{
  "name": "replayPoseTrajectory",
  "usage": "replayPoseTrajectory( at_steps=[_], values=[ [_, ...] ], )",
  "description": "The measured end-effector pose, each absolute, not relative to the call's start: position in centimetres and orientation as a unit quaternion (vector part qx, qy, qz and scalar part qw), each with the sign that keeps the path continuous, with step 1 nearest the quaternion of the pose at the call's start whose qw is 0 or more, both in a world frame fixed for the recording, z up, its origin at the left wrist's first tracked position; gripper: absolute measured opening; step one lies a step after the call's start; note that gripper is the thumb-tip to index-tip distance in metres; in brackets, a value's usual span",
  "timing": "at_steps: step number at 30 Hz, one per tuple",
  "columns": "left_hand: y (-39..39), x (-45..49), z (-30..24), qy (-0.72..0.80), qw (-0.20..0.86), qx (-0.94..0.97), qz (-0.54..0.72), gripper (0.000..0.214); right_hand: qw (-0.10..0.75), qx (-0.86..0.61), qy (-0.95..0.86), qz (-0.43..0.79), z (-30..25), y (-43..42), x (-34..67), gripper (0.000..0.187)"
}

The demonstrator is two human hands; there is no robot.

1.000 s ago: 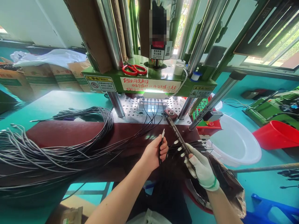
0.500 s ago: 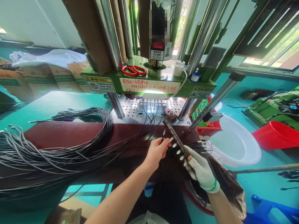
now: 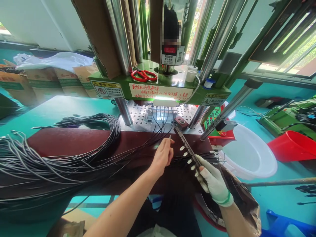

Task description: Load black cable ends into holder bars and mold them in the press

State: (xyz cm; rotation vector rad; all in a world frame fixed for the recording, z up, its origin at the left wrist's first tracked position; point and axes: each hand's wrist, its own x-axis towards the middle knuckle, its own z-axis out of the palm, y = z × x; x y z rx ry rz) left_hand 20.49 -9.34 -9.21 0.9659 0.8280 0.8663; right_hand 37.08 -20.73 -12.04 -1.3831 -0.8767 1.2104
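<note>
Cable tip (image 3: 170, 136): the bare left hand (image 3: 161, 157) is pinching it between thumb and forefinger, fingers closed, just in front of the perforated steel bed (image 3: 138, 115) of a green moulding press (image 3: 158, 92). The right hand (image 3: 214, 180), in a white cotton glove with a green cuff band, is closed around the lower end of a dark metal connector bar (image 3: 187, 148). The bar is slanting up toward the bed, with its row of pale ferrules (image 3: 189, 161) pointing left.

Handling note: a pinch close to the tip looks like the sound hold, as the lead appears thin and flexible; the bar needs a steady angle.

Surroundings: a large coil of grey-black cables (image 3: 49, 161) is lying over a maroon sheet (image 3: 74, 141) on the counter (image 3: 61, 108). Dark leads (image 3: 160, 126) are rising from the sheet to the press and could snag the fingers. Red scissors (image 3: 143, 75) are resting on the press, and a white basin (image 3: 249, 151) is sitting to the right.
</note>
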Motion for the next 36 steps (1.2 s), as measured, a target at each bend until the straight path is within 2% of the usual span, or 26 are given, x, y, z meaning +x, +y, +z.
replayPoseTrajectory(
  at_steps=[4,10,20,25,28,31,32,36],
  values=[
    [-8.8,19.6,-9.4,0.340,0.760,0.449,0.324,0.030,0.522,-0.579,-0.366,0.509,-11.7,-20.6,37.3,0.054],
    [-9.0,19.7,-9.4,0.334,0.795,0.423,0.278,0.034,0.493,-0.583,-0.387,0.518,-11.5,-20.5,37.4,0.055],
    [-9.2,20.1,-9.7,0.373,0.772,0.423,0.292,0.032,0.476,-0.595,-0.397,0.511,-11.7,-20.5,37.3,0.058],
    [-9.0,20.6,-10.9,0.415,0.708,0.482,0.306,0.031,0.462,-0.597,-0.469,0.458,-12.3,-20.4,37.6,0.051],
    [-8.3,20.7,-11.1,0.421,0.673,0.534,0.292,0.030,0.465,-0.603,-0.434,0.481,-11.7,-19.8,37.4,0.058],
    [-7.4,19.9,-10.1,0.415,0.559,0.643,0.319,0.015,0.454,-0.633,-0.384,0.496,-10.7,-19.0,37.3,0.067],
    [-7.1,19.5,-9.4,0.412,0.509,0.680,0.330,0.017,0.444,-0.646,-0.379,0.492,-10.5,-18.8,37.4,0.067],
    [-5.5,17.3,-6.7,0.417,0.361,0.777,0.303,0.017,0.381,-0.683,-0.453,0.428,-10.8,-18.0,38.3,0.059]
  ],
)
